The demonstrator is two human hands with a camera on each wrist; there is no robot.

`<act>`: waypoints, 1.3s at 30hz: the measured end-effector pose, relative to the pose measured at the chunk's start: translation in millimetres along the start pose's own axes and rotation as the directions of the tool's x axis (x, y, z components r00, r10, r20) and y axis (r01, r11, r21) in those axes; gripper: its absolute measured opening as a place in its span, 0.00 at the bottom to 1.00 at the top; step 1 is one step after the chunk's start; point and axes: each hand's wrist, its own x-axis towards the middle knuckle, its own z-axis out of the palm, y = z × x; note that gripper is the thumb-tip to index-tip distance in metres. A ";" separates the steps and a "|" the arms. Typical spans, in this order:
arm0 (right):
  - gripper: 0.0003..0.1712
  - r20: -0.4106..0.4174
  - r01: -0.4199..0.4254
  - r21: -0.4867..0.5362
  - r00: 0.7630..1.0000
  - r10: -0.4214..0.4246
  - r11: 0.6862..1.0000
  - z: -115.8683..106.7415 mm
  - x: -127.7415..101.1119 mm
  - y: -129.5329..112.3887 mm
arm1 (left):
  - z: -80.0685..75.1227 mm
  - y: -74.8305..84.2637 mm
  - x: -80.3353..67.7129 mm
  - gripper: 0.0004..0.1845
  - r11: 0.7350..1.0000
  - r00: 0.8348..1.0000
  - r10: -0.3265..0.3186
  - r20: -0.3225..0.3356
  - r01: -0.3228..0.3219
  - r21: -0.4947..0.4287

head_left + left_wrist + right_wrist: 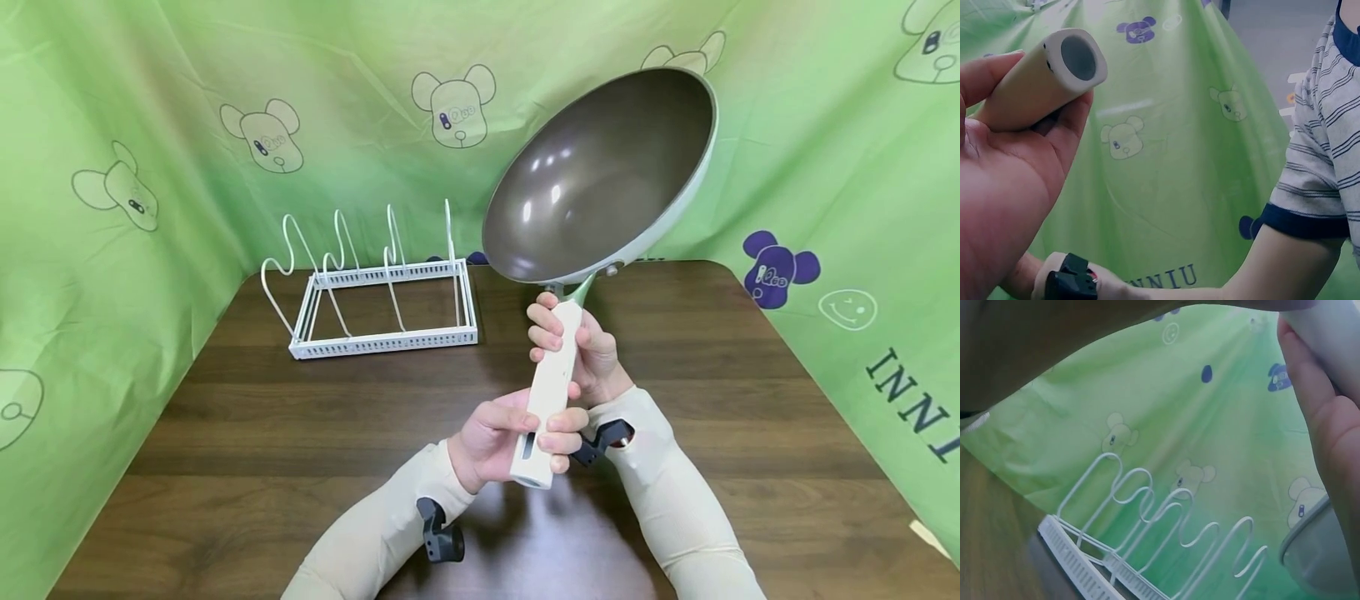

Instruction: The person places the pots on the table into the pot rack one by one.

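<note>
A large pan (600, 179) with a dark brown inside and a pale green rim is held up in the air, tilted toward me. Its long cream handle (551, 387) points down at me. My right hand (577, 346) grips the handle's upper part near the pan. My left hand (510, 433) grips the lower end; the handle's hollow butt (1079, 56) shows in the left wrist view above my palm. A white wire rack (382, 287) with several upright loops stands on the dark wooden table (262, 450), left of the pan, and also shows in the right wrist view (1147, 550).
Green cloth printed with cartoon bears (457, 104) walls the table on the back and both sides. The table's rounded far corners meet the cloth. A striped short sleeve (1322, 162) of my shirt shows in the left wrist view.
</note>
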 end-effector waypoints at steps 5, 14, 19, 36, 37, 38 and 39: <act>0.20 0.003 -0.044 -0.062 0.999 0.044 0.997 -1.7 -0.8 -3.1 | 3.4 4.0 -6.1 0.23 0.999 0.998 -0.013 -0.056 0.015 0.031; 0.18 -0.035 -0.158 -0.222 0.987 0.154 0.962 -4.1 -2.6 -7.5 | 8.5 8.6 -19.1 0.20 0.993 0.987 -0.052 -0.153 0.067 0.099; 0.16 -0.088 -0.205 -0.334 0.979 0.186 0.920 -5.2 -1.8 -5.3 | 8.6 9.4 -28.5 0.13 0.977 0.968 -0.041 -0.248 0.091 0.191; 0.18 -0.113 -0.280 -0.435 0.960 0.257 0.856 -15.5 11.3 4.2 | 3.1 14.5 -46.0 0.04 0.882 0.859 -0.059 -0.508 0.284 0.377; 0.18 -0.108 -0.278 -0.437 0.960 0.257 0.855 -16.3 12.2 5.3 | 3.0 14.9 -47.4 0.04 0.877 0.861 -0.056 -0.505 0.284 0.386; 0.18 -0.104 -0.276 -0.440 0.961 0.257 0.854 -17.1 13.3 6.4 | 3.0 15.5 -48.9 0.04 0.872 0.863 -0.053 -0.502 0.284 0.398; 0.18 -0.099 -0.273 -0.445 0.961 0.256 0.853 -17.8 14.6 7.4 | 3.2 16.3 -50.4 0.04 0.867 0.865 -0.049 -0.499 0.285 0.410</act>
